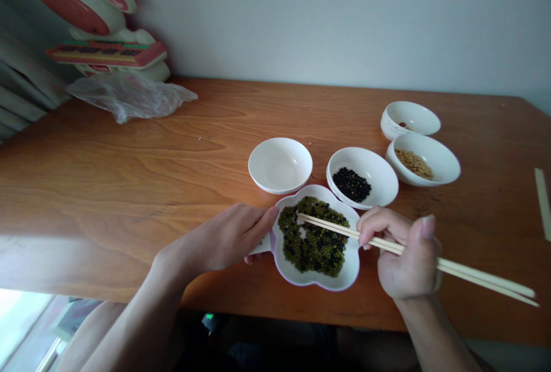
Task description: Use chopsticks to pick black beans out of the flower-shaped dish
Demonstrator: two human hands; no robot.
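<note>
My left hand grips the short handle of a scalloped white dish with a purple rim. Mixed green and black beans cover most of the dish's floor. In my right hand is a pair of wooden chopsticks, their tips close together among the beans at the dish's upper left. Whether a bean sits between the tips is too small to tell. Just behind the dish stands a bare white bowl. Beside it, a second white bowl holds black beans.
Farther right, a white bowl contains tan beans or nuts, and another bowl has a few reddish bits. A pale stick lies at the right edge. Back left are a crumpled plastic bag and a toy keyboard with an animal figure.
</note>
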